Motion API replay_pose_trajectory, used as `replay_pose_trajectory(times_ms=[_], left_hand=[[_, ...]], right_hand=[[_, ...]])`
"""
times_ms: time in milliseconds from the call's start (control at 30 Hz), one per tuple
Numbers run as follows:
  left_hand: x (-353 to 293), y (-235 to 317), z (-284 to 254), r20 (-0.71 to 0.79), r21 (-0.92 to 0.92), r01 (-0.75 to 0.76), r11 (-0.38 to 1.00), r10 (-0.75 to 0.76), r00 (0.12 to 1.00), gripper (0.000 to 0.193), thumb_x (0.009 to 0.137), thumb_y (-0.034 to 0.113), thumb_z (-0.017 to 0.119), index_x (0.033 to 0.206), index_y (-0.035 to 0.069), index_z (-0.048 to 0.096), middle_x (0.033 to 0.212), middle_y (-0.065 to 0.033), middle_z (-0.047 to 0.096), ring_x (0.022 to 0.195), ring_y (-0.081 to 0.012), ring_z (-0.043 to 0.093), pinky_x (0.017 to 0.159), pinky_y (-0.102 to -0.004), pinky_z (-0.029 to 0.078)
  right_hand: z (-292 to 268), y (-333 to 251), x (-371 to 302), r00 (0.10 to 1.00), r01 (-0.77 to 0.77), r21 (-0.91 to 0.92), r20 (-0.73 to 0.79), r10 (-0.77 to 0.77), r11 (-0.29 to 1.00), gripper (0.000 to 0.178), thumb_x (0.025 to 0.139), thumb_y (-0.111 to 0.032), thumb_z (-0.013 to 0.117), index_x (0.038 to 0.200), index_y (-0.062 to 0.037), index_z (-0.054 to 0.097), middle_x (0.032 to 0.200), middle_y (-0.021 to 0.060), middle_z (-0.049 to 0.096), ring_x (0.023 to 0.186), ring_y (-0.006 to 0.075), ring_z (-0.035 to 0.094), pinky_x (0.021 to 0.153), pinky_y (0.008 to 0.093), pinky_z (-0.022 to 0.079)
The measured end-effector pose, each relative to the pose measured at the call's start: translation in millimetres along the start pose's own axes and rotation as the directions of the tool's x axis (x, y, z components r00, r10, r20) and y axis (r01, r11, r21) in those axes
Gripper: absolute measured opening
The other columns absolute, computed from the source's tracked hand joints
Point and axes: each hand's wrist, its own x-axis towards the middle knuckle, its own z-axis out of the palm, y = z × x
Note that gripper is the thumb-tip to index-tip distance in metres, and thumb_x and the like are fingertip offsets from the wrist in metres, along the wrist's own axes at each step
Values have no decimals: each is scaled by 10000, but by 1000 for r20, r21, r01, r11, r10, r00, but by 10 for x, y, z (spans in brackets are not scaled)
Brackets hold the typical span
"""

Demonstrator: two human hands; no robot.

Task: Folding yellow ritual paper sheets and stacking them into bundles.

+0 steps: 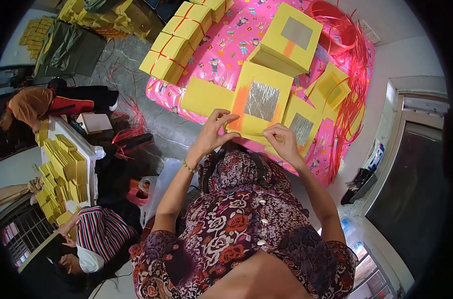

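Note:
A yellow paper sheet (274, 74) with a silver foil square and an orange band lies in front of me on the pink-covered table, its near edge slightly lifted and curled. My left hand (213, 133) rests at the sheet's near left corner, thumb and fingers apart, fingertips on the paper. At the near right edge, my right hand (285, 143) pinches the paper between thumb and curled fingers. Another foil-marked sheet (306, 114) lies just right of it, partly under it. To the left is a plain yellow sheet (206, 97). How many sheets lie under my hands is hidden.
Behind stands a thick yellow paper stack (283, 60). Red-tied bundles (169, 55) line the table's far left. Red plastic strips (348, 109) hang along the right beside a red basket (331, 22). Two people work left at a white table (91, 169) with folded yellow paper.

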Motion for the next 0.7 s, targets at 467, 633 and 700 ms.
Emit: replay_pose_trajectory(times_ms=[467,633,700], left_hand=[[16,-84,9,34,-12,49,999,-48,998,526,742,88,780,1250,132,649,1235,-126,543,1134,-308,563,932,-394,495],[19,-85,28,-3,21,7,1000,-7,1000,484,757,130,781,1224,124,654,1201,-137,556,1035,-328,602,862,-403,515],[20,-90,37,-7,17,2,1000,-2,1000,483,758,133,781,1224,124,655,1201,-137,558,1033,-328,602,858,-405,516]], right_hand=[[-26,70,37,999,-28,39,19,28,999,129,889,-98,701,904,26,733,855,87,696,769,132,628,664,271,472],[-37,93,42,999,-28,40,33,27,999,131,891,-98,700,902,28,731,849,85,695,762,130,623,659,270,466],[-39,107,46,999,-26,53,28,24,998,134,890,-99,701,900,31,730,845,84,693,757,125,617,657,269,463]])
